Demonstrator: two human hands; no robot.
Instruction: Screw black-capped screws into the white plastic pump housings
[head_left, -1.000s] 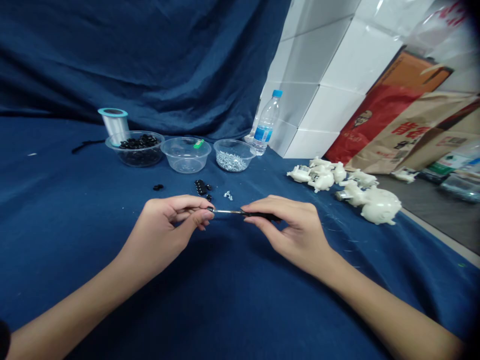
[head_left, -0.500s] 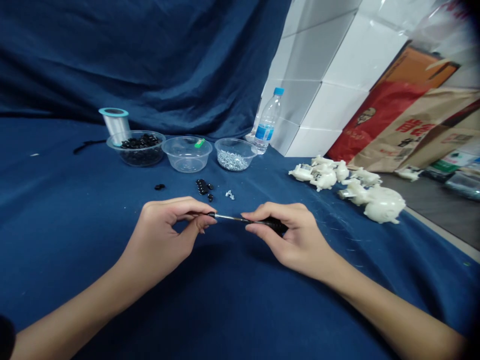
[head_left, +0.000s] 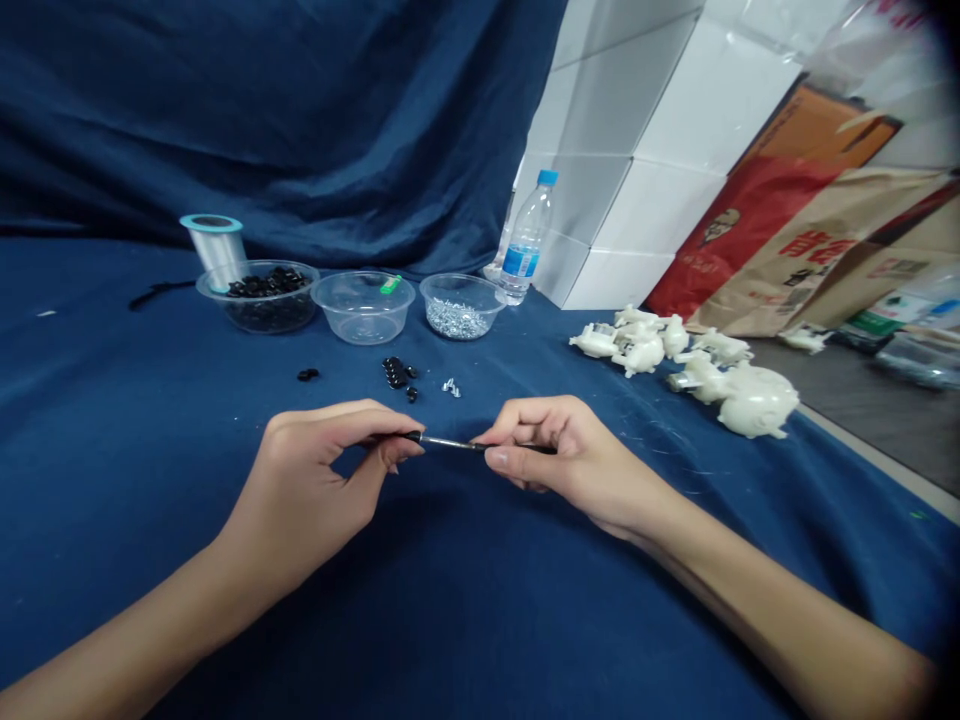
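My right hand (head_left: 566, 450) is closed round the dark handle of a screwdriver (head_left: 450, 443), thumb and fingers near where the shaft begins. The thin metal shaft points left. At its tip, my left hand (head_left: 322, 470) pinches a small black plastic part (head_left: 412, 436), mostly covered by the fingers. Beyond the hands, several black parts (head_left: 394, 373) lie in a cluster on the blue cloth, next to a few silver screws (head_left: 451, 387). Another bit of black plastic (head_left: 307, 375) lies farther left.
Behind stand a bowl of black parts (head_left: 262, 310), a clear bowl (head_left: 364, 315) with a green tag and a bowl of screws (head_left: 459, 318). A spool (head_left: 217, 250) and a water bottle (head_left: 525, 245) flank them. Cream plastic pieces (head_left: 757, 400), white boxes (head_left: 660, 190) and paper bags (head_left: 795, 240) are at right.
My right hand has rolled around the screwdriver handle, its fingers now reaching farther over it. My left hand keeps its pinch. The whole view has shifted slightly.
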